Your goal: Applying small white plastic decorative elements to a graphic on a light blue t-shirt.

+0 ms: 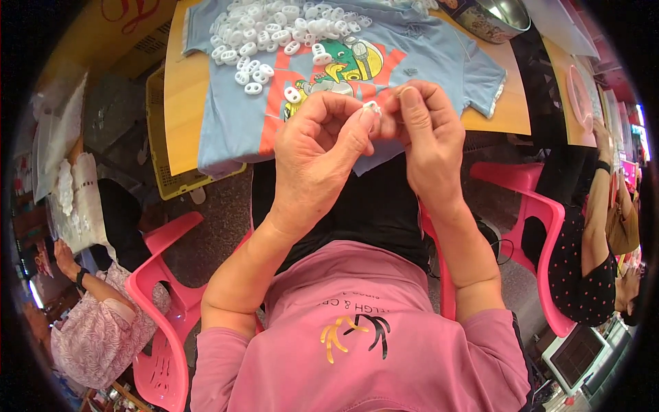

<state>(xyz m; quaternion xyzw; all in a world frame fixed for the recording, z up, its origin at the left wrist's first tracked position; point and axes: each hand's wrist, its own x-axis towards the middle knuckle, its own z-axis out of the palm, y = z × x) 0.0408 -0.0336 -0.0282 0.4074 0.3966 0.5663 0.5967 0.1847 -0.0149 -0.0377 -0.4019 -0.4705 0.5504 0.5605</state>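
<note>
Both of my hands are raised close together in front of the table's near edge. Between the thumb and fingertips of my left hand [317, 151] is a small white plastic piece [372, 107], its top just showing. My right hand [434, 134] is closed in a pinch right beside it; whatever its fingertips hold is too small to make out. Beyond them a light blue printed T-shirt [230, 130] lies spread over the tabletop. Heaped on its far part are many white plastic pieces [274, 31] with two holes each, a few lying loose nearer my hands.
The yellow wooden table [184, 103] bears a metal bowl [495, 19] at its far right. A yellow crate [161, 165] stands below its left side. Pink chairs [175, 309] flank me, with a person [103, 323] at left and another [583, 275] at right.
</note>
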